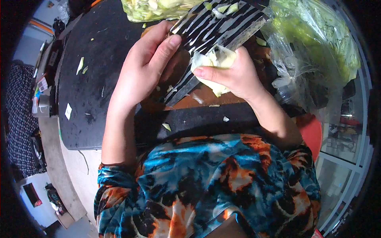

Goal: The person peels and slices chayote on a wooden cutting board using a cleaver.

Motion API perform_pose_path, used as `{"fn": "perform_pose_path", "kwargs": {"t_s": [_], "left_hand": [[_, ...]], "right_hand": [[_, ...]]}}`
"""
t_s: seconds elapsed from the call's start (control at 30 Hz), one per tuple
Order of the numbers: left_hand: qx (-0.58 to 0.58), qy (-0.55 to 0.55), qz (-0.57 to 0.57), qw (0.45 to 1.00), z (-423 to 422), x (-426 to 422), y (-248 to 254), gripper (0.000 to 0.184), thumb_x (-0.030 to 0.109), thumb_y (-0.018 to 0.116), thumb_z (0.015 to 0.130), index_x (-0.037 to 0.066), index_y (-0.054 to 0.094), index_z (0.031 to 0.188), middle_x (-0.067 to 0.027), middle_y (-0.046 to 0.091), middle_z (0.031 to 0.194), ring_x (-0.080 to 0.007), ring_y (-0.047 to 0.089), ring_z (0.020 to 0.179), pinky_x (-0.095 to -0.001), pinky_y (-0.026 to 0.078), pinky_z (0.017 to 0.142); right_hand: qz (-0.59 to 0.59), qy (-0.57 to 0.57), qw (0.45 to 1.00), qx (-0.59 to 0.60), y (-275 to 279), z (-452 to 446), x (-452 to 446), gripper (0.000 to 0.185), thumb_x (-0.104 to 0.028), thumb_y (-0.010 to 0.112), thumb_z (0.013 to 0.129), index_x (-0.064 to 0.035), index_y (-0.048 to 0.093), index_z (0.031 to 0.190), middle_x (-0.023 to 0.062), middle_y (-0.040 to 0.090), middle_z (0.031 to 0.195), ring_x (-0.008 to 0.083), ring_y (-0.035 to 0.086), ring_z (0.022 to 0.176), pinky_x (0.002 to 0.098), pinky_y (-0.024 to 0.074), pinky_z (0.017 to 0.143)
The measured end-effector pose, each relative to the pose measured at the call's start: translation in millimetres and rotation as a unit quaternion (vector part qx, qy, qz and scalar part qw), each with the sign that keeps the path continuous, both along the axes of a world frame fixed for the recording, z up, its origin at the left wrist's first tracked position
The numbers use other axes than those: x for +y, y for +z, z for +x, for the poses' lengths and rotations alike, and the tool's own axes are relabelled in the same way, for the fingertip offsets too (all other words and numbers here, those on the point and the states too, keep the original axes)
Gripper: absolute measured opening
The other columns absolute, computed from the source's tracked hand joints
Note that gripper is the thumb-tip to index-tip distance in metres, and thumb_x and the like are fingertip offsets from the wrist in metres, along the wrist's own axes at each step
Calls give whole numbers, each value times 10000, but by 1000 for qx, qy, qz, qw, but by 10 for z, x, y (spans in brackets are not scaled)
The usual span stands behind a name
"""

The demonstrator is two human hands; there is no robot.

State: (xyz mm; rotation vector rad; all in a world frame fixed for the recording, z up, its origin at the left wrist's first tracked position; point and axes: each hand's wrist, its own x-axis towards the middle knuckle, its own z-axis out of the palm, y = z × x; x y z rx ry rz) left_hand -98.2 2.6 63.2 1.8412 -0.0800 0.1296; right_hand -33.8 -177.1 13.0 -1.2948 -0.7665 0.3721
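Note:
My left hand (149, 59) is closed on the left edge of a cabbage slicer (198, 29), a long board with dark and shiny diagonal stripes. The slicer lies slanted over a brown cutting board (186, 104). In my right hand (246, 75) is a pale chunk of cabbage (214, 81), its thumb across the front and loose leaf layers at the top. The chunk rests over the slicer's right side; its contact with the surface is hidden. Small cabbage bits (226, 8) sit at the slicer's far end.
Shredded cabbage in a clear bag (154, 8) lies at the back. On the right is another plastic bag (317, 43) with green cabbage. Scraps (80, 65) are scattered on the black table (91, 115). A red stool or chair (311, 133) stands at the lower right.

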Motion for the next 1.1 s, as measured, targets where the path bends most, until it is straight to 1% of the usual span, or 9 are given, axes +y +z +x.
{"fn": "perform_pose_path", "kwargs": {"t_s": [0.33,0.37,0.5,0.57,0.67,0.8,0.83,0.93,1.1], "left_hand": [[-116,-1,74,990,47,21,56,166,192,552,908,28,528,910,20,444,606,-47,393,552,-211,343,505],[-152,1,104,983,78,14,63,168,186,569,896,24,529,911,6,447,606,-54,398,561,-223,353,514],[-201,-20,260,944,94,36,143,193,199,610,856,33,514,876,-100,466,612,-212,481,537,-303,399,523],[-215,-31,296,930,86,49,153,212,222,613,850,41,502,844,-138,491,630,-334,486,561,-339,408,514],[-156,-61,327,930,21,27,229,225,181,579,873,-21,527,957,-109,496,690,-175,478,587,-263,409,585],[-187,-89,368,906,21,-57,265,195,164,586,866,-5,526,940,-113,476,647,-224,465,553,-281,400,552],[-184,-90,370,906,14,-77,275,187,161,588,864,-2,526,933,-115,473,643,-237,463,550,-285,398,545],[-194,-91,383,898,13,-80,292,172,152,591,860,4,521,913,-120,467,631,-278,459,544,-295,390,525],[-184,-80,433,879,23,-45,184,211,196,596,856,30,499,943,-152,513,653,-358,525,593,-360,413,518]], "right_hand": [[-11,25,999,-29,110,93,-25,451,-107,776,696,-8,549,1073,17,615,947,105,575,839,259,471,774],[-79,74,993,45,150,140,-103,511,-114,777,697,-8,517,1124,22,600,1009,115,556,912,272,451,831],[-8,91,993,-68,-99,315,-343,826,15,755,661,-4,287,1341,101,365,1354,215,338,1264,347,246,1071],[-4,20,997,-71,-52,333,-633,794,17,713,697,-20,275,1359,96,392,1335,201,366,1247,345,250,1065],[-1,-63,986,-153,244,312,-802,670,-16,691,734,-35,354,1313,103,465,1257,191,454,1154,346,326,1006],[-206,-172,878,-396,535,83,-756,417,-48,675,771,-33,510,1154,95,590,1034,180,586,922,316,458,835],[-161,-191,893,-375,541,69,-642,237,-74,659,798,-18,553,1002,96,609,861,192,612,766,302,482,701],[-174,-169,893,-380,434,123,-607,191,-66,600,842,-5,495,989,67,550,891,154,538,820,260,420,766],[-174,-194,883,-391,284,166,-530,214,-117,638,815,-28,505,958,141,591,834,306,595,771,353,461,660]]}}
